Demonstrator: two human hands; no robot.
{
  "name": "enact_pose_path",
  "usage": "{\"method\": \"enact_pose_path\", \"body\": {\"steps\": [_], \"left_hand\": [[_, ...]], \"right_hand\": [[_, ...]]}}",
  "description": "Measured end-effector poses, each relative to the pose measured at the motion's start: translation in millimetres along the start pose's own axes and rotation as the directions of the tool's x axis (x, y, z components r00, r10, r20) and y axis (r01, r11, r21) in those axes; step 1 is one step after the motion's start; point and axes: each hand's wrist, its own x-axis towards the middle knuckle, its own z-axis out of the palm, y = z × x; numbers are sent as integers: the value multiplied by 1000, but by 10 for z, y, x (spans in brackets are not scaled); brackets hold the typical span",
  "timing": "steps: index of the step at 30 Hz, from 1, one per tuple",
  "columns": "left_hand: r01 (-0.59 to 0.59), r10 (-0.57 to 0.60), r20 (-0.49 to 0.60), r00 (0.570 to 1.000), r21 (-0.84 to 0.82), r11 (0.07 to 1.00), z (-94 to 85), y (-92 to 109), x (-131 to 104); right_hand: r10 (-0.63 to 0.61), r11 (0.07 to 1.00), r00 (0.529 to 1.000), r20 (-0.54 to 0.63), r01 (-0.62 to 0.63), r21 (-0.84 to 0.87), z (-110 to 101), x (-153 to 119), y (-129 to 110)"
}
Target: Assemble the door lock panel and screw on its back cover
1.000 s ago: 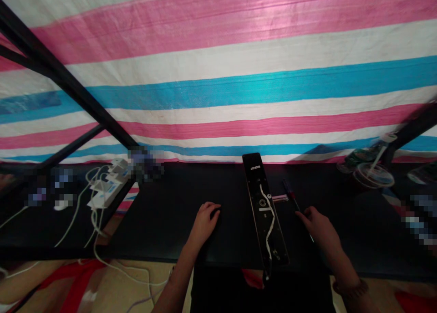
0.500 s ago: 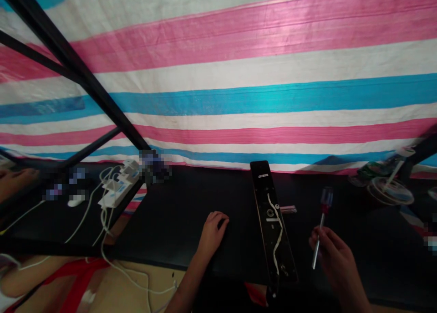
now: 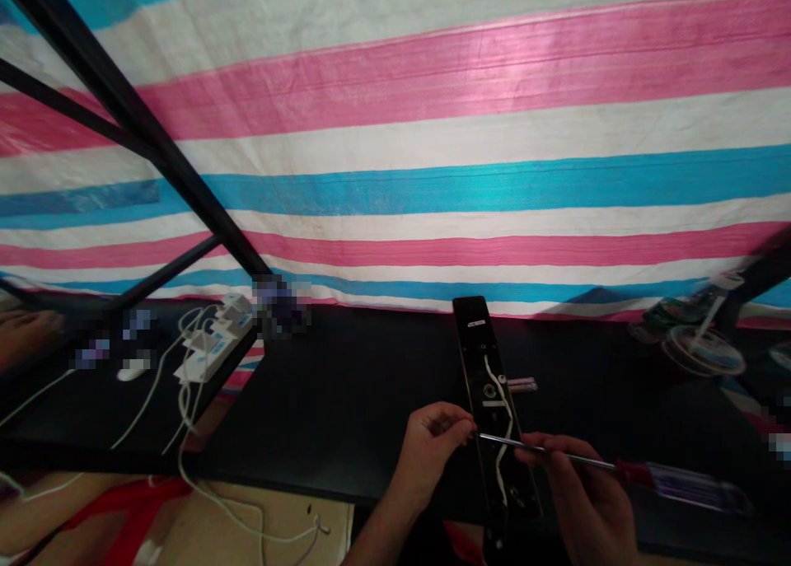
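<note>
My right hand (image 3: 581, 492) grips a screwdriver (image 3: 685, 485) by its metal shaft. The clear and red handle points right, and the tip reaches left across a long black lock panel (image 3: 475, 323). At that tip, my left hand (image 3: 432, 446) is closed in a pinch; whatever its fingers hold is too small to make out. The panel lies lengthwise on the table, pointing away from me, with a white cable (image 3: 508, 418) running along it. From its right side sticks out a short shiny handle (image 3: 524, 384).
A power strip (image 3: 207, 356) with white cords and a white mouse (image 3: 134, 367) lie on the left table. At the right stands a plastic cup (image 3: 704, 352) with a straw. Behind hangs a striped tarp (image 3: 494, 179); another person's hand (image 3: 28, 335) is at far left.
My left hand has moved right and pinched closed at the screwdriver's tip. My right hand has come left to the panel, swinging the screwdriver from upright to nearly level.
</note>
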Motion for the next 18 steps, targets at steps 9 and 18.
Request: {"method": "enact_pose_path", "body": {"steps": [9,18], "left_hand": [[23,-25,-45,999,-38,999,72,35,-78],[159,-155,189,970,-4,987,-6,161,-167]], "right_hand": [[-45,992,998,47,50,-119,-50,8,-24],[14,957,963,267,64,-281,-322,125,-339]]}}
